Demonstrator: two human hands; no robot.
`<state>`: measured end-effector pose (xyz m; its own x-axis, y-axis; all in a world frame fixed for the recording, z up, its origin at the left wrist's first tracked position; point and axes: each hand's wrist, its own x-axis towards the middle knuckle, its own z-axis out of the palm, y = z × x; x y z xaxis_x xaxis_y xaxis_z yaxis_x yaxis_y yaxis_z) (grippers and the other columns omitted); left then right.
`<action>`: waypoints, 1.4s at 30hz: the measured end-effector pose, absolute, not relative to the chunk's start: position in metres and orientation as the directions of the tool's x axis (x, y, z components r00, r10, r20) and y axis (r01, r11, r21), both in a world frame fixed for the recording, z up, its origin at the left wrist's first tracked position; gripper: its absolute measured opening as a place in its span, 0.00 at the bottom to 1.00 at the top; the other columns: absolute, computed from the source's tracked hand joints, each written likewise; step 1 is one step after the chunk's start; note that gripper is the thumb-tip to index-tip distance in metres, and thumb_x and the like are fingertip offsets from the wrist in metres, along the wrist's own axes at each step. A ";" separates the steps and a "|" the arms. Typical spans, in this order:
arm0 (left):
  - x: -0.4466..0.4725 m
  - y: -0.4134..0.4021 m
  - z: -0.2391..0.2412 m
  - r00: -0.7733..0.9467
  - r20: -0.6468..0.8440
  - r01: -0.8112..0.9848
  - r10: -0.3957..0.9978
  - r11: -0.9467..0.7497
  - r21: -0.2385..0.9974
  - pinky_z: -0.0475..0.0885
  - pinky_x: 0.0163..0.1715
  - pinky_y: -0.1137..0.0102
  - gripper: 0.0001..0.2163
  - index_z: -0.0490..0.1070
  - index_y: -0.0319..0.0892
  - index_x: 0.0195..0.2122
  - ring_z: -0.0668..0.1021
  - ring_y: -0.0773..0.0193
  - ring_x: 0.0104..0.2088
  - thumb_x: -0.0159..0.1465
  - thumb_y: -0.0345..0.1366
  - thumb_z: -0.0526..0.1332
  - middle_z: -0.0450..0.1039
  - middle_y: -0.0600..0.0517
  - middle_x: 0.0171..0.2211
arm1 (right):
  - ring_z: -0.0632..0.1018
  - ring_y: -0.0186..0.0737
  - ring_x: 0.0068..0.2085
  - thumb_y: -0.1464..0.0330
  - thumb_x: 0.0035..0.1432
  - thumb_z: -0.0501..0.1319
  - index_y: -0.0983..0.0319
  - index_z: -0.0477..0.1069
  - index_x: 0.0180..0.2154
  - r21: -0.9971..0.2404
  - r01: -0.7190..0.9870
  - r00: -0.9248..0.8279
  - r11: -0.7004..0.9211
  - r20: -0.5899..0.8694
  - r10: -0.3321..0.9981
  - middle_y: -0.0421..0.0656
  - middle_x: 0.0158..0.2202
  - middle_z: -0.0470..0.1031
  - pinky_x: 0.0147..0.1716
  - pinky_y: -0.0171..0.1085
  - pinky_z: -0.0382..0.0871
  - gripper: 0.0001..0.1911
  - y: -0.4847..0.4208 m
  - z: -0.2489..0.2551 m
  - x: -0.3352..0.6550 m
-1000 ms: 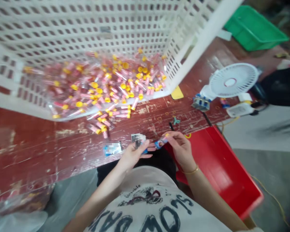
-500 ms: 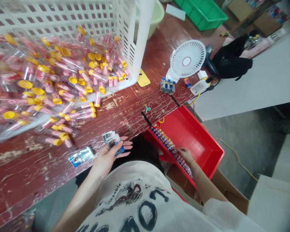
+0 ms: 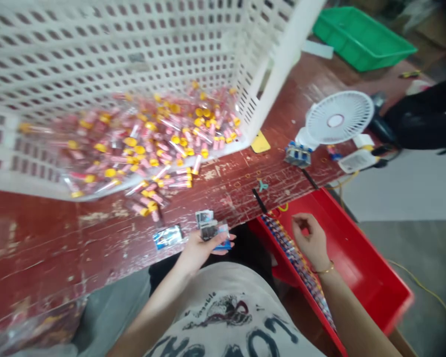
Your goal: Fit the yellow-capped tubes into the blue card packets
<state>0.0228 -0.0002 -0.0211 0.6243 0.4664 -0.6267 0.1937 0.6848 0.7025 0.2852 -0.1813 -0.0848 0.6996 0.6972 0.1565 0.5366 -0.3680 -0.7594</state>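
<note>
My left hand (image 3: 199,248) is closed around a small bundle of cards (image 3: 208,230) and blue-and-clear packets (image 3: 223,240), thumb on top, at the table's front edge. A similar blue shiny packet (image 3: 168,237) lies on the table to its left. My right hand (image 3: 311,242), with a thin bracelet at the wrist, is over the red bin (image 3: 357,263). Its thumb and fingers are curled together in a pinch, and I cannot make out anything between them. Just left of that hand, a long row of small colourful packets (image 3: 295,260) lines the bin's near side.
A white plastic basket (image 3: 260,94) holds many clear tubes with yellow caps (image 3: 178,141); several tubes lie outside it. A white fan (image 3: 340,119), a bundled stack (image 3: 298,153), a yellow card (image 3: 260,143) and a green bin (image 3: 360,39) stand or lie farther right.
The view has shifted, so everything appears lower and farther right. My right hand has lifted from the row of packets and moved over the bin's inside. My left hand keeps its bundle.
</note>
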 end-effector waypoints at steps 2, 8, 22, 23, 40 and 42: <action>0.017 0.003 -0.019 0.584 -0.630 0.168 0.512 0.683 0.711 0.77 0.32 0.66 0.17 0.76 0.36 0.37 0.81 0.57 0.33 0.51 0.43 0.70 0.80 0.44 0.34 | 0.73 0.38 0.34 0.72 0.55 0.58 0.59 0.68 0.39 -0.741 0.655 0.485 -0.145 0.266 0.833 0.43 0.35 0.71 0.36 0.38 0.70 0.08 -0.112 -0.058 0.261; -0.011 0.010 -0.012 0.450 -0.628 0.034 0.635 0.690 0.723 0.77 0.29 0.69 0.18 0.76 0.36 0.35 0.81 0.57 0.34 0.51 0.45 0.69 0.80 0.43 0.34 | 0.71 0.43 0.46 0.75 0.56 0.55 0.62 0.68 0.40 -0.656 0.723 -0.029 0.216 0.284 0.959 0.48 0.43 0.72 0.50 0.43 0.66 0.09 0.054 -0.037 0.168; -0.018 0.023 -0.022 0.447 -0.655 -0.007 0.609 0.734 0.679 0.77 0.30 0.67 0.18 0.77 0.37 0.38 0.81 0.56 0.36 0.51 0.44 0.70 0.80 0.42 0.37 | 0.76 0.35 0.35 0.62 0.57 0.62 0.57 0.66 0.45 -0.995 0.098 0.200 0.027 0.046 0.979 0.41 0.39 0.72 0.35 0.37 0.74 0.14 0.015 -0.024 0.189; -0.016 0.023 -0.022 0.452 -0.657 0.001 0.604 0.736 0.677 0.77 0.30 0.67 0.18 0.77 0.37 0.37 0.81 0.57 0.35 0.49 0.43 0.71 0.80 0.43 0.36 | 0.76 0.34 0.35 0.62 0.56 0.63 0.56 0.65 0.43 -0.998 0.041 0.202 0.037 0.045 0.978 0.40 0.38 0.72 0.34 0.36 0.74 0.14 0.010 -0.014 0.191; -0.006 0.024 -0.020 0.488 -0.601 -0.041 0.633 0.704 0.709 0.75 0.27 0.69 0.17 0.77 0.36 0.34 0.80 0.60 0.28 0.47 0.41 0.73 0.79 0.46 0.28 | 0.76 0.35 0.32 0.60 0.55 0.63 0.61 0.67 0.32 -0.993 0.102 -0.037 -0.052 -0.056 0.998 0.41 0.31 0.73 0.35 0.38 0.73 0.11 0.021 0.001 0.176; 0.000 0.023 -0.016 0.510 -0.606 -0.121 0.610 0.749 0.652 0.76 0.31 0.67 0.18 0.76 0.35 0.37 0.81 0.59 0.30 0.50 0.43 0.71 0.80 0.44 0.31 | 0.76 0.36 0.34 0.60 0.55 0.63 0.60 0.66 0.35 -0.994 0.040 -0.058 -0.104 -0.106 0.993 0.41 0.33 0.73 0.36 0.38 0.74 0.12 0.011 -0.008 0.171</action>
